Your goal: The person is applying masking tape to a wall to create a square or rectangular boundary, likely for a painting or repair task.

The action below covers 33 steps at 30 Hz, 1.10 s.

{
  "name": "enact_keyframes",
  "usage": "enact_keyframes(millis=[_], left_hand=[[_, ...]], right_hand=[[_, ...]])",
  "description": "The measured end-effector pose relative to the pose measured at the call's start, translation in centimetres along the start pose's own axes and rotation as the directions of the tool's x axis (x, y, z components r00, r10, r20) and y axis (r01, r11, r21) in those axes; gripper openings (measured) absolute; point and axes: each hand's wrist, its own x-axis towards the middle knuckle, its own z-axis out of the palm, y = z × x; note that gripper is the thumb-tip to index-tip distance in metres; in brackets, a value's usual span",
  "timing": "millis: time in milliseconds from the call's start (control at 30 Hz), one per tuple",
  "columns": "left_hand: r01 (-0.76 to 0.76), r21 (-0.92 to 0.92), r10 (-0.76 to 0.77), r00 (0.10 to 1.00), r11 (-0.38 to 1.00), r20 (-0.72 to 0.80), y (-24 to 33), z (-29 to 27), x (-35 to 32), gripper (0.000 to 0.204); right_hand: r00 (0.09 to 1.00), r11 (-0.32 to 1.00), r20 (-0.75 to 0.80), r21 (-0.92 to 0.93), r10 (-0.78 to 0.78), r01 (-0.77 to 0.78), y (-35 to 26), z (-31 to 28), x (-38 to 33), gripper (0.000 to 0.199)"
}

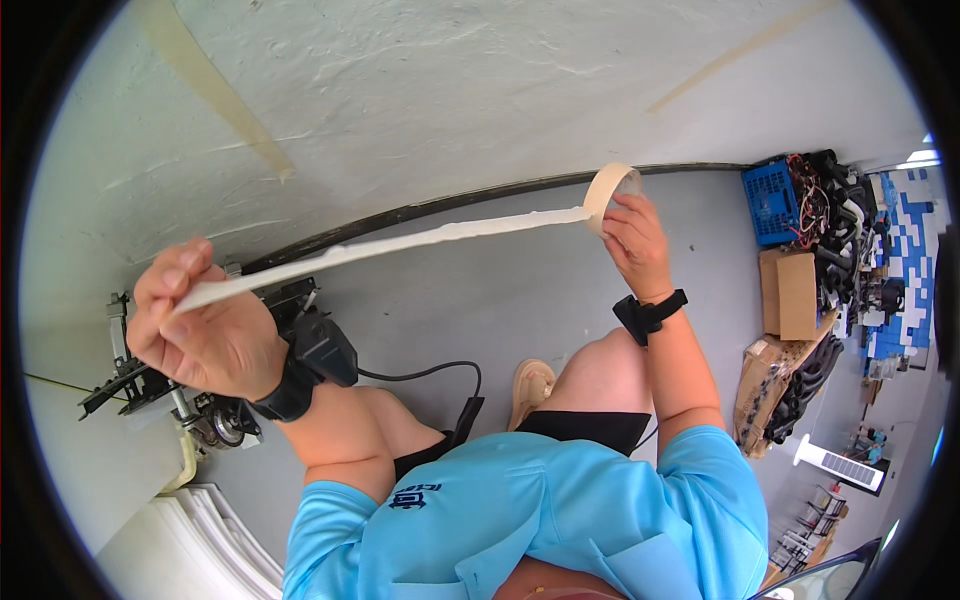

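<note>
A roll of cream masking tape (602,197) is gripped in my right hand (638,243), with my fingers at its lower right rim. From it a long pulled-out strip of tape (430,237) runs left, stretched nearly straight and slightly wrinkled. Its free end is pinched between thumb and fingers of my left hand (205,325), lower and farther left. Both hands are raised in front of a white wall (480,90), and the strip hangs in the air between them. On each wrist sits a black strapped device.
Two tape strips, one on the left (225,95) and one on the right (735,55), are on the wall. Black metal equipment (120,375) stands at left. A blue crate (770,203), a cardboard box (790,295) and piled black parts line the right side of the grey floor (540,290).
</note>
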Motion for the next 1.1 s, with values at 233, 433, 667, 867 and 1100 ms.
enact_keyframes(millis=[233, 433, 667, 867, 1100], left_hand=[[-0.053, 0.043, 0.050, 0.997, 0.998, 0.063, 2.9, 0.7, 0.4, 0.010], [-0.029, 0.338, 0.076, 0.989, 0.941, -0.129, 3.0, 0.1, 0.8, 0.009], [0.409, 0.452, -0.308, 0.909, 0.793, -0.281, -0.6, -0.1, -0.7, 0.009], [0.471, 0.511, -0.412, 0.881, 0.719, -0.233, -3.3, 0.0, -2.2, 0.011], [0.673, 0.319, -0.604, 0.739, 0.667, -0.297, -8.7, -1.4, -6.8, 0.006]], right_hand=[[0.980, 0.973, -0.037, 0.129, 0.196, -0.190, -2.0, 1.1, 1.6, 0.018], [0.957, 0.883, 0.152, 0.371, 0.247, -0.287, -4.7, 5.4, 1.1, 0.018], [0.801, 0.718, 0.282, 0.355, 0.528, -0.599, -1.5, 6.7, -0.4, 0.027], [0.639, 0.560, 0.376, 0.308, 0.671, -0.769, -0.6, 5.7, 0.7, 0.022], [0.880, 0.857, 0.058, 0.207, 0.471, -0.472, 3.8, 10.6, -2.9, 0.016]])
